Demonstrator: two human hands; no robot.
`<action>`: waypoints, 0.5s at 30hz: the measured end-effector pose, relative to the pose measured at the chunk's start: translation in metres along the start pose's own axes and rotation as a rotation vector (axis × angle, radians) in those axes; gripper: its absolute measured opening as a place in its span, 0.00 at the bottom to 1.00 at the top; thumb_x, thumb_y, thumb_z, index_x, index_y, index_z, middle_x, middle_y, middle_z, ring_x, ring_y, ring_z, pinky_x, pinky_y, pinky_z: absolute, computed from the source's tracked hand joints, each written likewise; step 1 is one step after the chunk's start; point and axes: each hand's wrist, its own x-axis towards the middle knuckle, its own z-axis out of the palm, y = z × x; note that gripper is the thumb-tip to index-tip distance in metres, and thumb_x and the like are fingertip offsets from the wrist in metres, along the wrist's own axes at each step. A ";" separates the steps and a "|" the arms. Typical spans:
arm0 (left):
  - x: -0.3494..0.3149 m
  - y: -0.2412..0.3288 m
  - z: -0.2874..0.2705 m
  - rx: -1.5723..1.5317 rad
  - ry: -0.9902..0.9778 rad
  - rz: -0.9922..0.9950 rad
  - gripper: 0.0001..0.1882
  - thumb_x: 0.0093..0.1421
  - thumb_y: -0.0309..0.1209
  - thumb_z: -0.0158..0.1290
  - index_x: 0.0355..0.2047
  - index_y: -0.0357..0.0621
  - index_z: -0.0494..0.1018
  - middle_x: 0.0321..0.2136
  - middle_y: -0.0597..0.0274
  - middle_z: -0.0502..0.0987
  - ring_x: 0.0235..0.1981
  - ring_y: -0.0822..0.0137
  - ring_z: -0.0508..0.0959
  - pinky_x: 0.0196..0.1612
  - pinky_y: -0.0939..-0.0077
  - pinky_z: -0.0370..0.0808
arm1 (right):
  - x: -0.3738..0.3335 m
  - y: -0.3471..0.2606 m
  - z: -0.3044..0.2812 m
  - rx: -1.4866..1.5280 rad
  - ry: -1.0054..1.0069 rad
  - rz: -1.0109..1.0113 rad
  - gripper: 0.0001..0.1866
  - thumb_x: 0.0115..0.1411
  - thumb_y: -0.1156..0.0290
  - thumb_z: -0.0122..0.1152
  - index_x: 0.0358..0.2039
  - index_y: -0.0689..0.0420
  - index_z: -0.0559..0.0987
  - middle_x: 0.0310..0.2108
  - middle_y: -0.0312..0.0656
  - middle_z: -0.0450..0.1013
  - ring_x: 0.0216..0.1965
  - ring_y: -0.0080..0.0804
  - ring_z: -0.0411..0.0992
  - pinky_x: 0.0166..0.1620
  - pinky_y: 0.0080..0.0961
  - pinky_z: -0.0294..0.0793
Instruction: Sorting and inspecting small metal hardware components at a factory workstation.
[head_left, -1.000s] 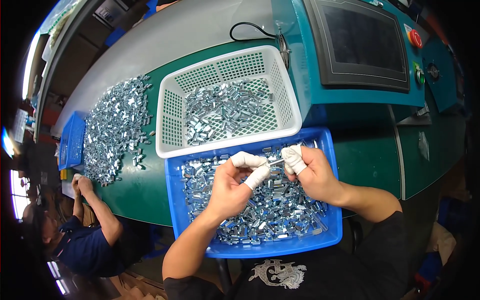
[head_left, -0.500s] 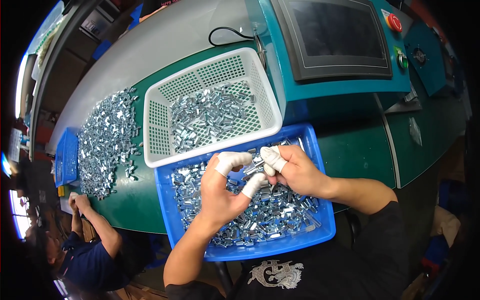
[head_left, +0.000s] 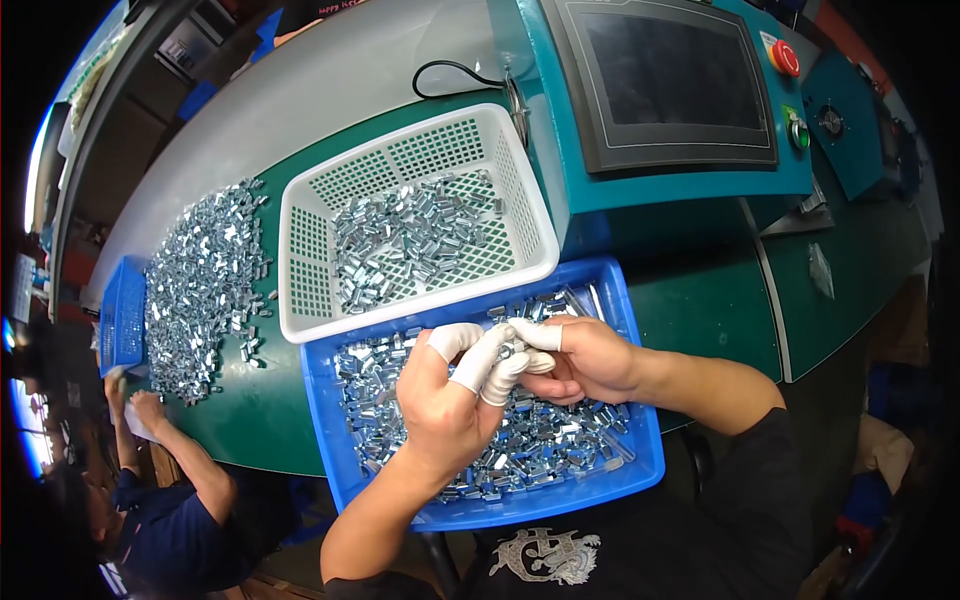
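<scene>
Both of my hands meet above a blue bin (head_left: pixel 655 440) filled with small shiny metal pieces (head_left: pixel 510 450). White finger covers wrap the fingertips of my left hand (head_left: pixel 440 400) and my right hand (head_left: pixel 600 360). Between the fingertips of both hands a bit of a small metal piece (head_left: pixel 508 349) shows. The left thumb and fingers are pinched toward it, and the right thumb and fingers close on it from the other side. Most of what they hold is hidden. Beyond the bin stands a white perforated basket (head_left: pixel 425 302), its floor partly covered with similar short metal pieces (head_left: pixel 410 235).
A large heap of metal pieces (head_left: pixel 205 285) lies on the green table (head_left: pixel 265 425) at left, beside a small blue basket (head_left: pixel 122 315). A teal machine (head_left: pixel 680 190) with a dark screen (head_left: pixel 670 70) stands at back right. A co-worker (head_left: pixel 190 520) sits lower left.
My left thumb and fingers have closed in from apart to meet the right fingertips. Metal pieces that stuck out from the right fingers are now mostly covered. The co-worker's hands have moved apart.
</scene>
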 end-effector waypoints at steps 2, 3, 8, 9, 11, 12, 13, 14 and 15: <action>0.001 0.000 -0.002 -0.029 0.002 0.007 0.12 0.49 0.28 0.60 0.34 0.37 0.76 0.24 0.58 0.71 0.25 0.63 0.72 0.27 0.73 0.69 | 0.000 0.000 0.001 0.043 -0.070 -0.028 0.23 0.67 0.53 0.34 0.19 0.52 0.64 0.13 0.34 0.60 0.10 0.17 0.51 0.13 0.16 0.50; 0.001 -0.001 -0.003 -0.027 0.004 0.003 0.12 0.49 0.28 0.60 0.34 0.37 0.76 0.24 0.58 0.71 0.25 0.63 0.72 0.27 0.73 0.69 | 0.000 -0.001 0.000 0.041 -0.071 -0.024 0.23 0.67 0.53 0.34 0.19 0.52 0.64 0.13 0.34 0.60 0.10 0.17 0.51 0.13 0.16 0.50; 0.001 -0.005 -0.003 -0.152 -0.037 -0.039 0.12 0.50 0.27 0.59 0.35 0.36 0.76 0.24 0.58 0.72 0.24 0.63 0.73 0.27 0.74 0.69 | -0.001 -0.003 -0.002 0.046 -0.107 -0.005 0.24 0.67 0.53 0.30 0.28 0.57 0.69 0.12 0.33 0.58 0.11 0.18 0.51 0.15 0.16 0.51; 0.001 -0.006 -0.003 -0.148 -0.035 -0.036 0.12 0.50 0.27 0.59 0.35 0.36 0.76 0.24 0.58 0.72 0.24 0.63 0.73 0.27 0.74 0.69 | -0.001 -0.003 -0.003 0.043 -0.110 -0.007 0.24 0.67 0.53 0.30 0.28 0.57 0.69 0.12 0.33 0.58 0.11 0.18 0.51 0.15 0.16 0.51; 0.002 -0.007 -0.007 -0.219 -0.101 -0.040 0.12 0.50 0.26 0.59 0.36 0.35 0.76 0.24 0.58 0.73 0.25 0.63 0.73 0.27 0.74 0.69 | 0.000 -0.001 -0.004 0.062 -0.121 -0.012 0.24 0.67 0.53 0.33 0.18 0.53 0.64 0.11 0.33 0.58 0.10 0.16 0.50 0.13 0.16 0.48; 0.003 -0.008 -0.008 -0.252 -0.121 -0.062 0.11 0.51 0.25 0.58 0.36 0.36 0.76 0.24 0.58 0.73 0.25 0.64 0.73 0.29 0.75 0.70 | -0.001 -0.002 -0.002 0.054 -0.103 -0.019 0.25 0.67 0.53 0.34 0.17 0.53 0.64 0.11 0.32 0.57 0.10 0.16 0.49 0.13 0.16 0.48; 0.002 -0.009 -0.008 -0.296 -0.121 -0.086 0.11 0.52 0.24 0.57 0.37 0.36 0.75 0.24 0.58 0.73 0.26 0.65 0.73 0.29 0.75 0.69 | 0.000 -0.002 -0.001 0.037 -0.065 -0.036 0.25 0.67 0.53 0.35 0.16 0.53 0.64 0.10 0.32 0.57 0.10 0.16 0.49 0.13 0.16 0.48; 0.002 -0.010 -0.006 -0.348 -0.123 -0.110 0.10 0.52 0.23 0.56 0.37 0.36 0.75 0.24 0.58 0.73 0.26 0.66 0.73 0.30 0.76 0.69 | 0.000 0.000 -0.002 0.022 -0.019 -0.054 0.26 0.67 0.53 0.35 0.15 0.53 0.64 0.10 0.32 0.57 0.10 0.17 0.49 0.13 0.16 0.47; 0.003 -0.010 -0.006 -0.412 -0.095 -0.178 0.09 0.53 0.23 0.55 0.35 0.35 0.75 0.23 0.59 0.72 0.25 0.67 0.73 0.30 0.78 0.68 | -0.002 -0.002 -0.002 0.065 -0.015 -0.050 0.26 0.66 0.53 0.36 0.14 0.53 0.64 0.10 0.32 0.57 0.10 0.17 0.49 0.12 0.16 0.47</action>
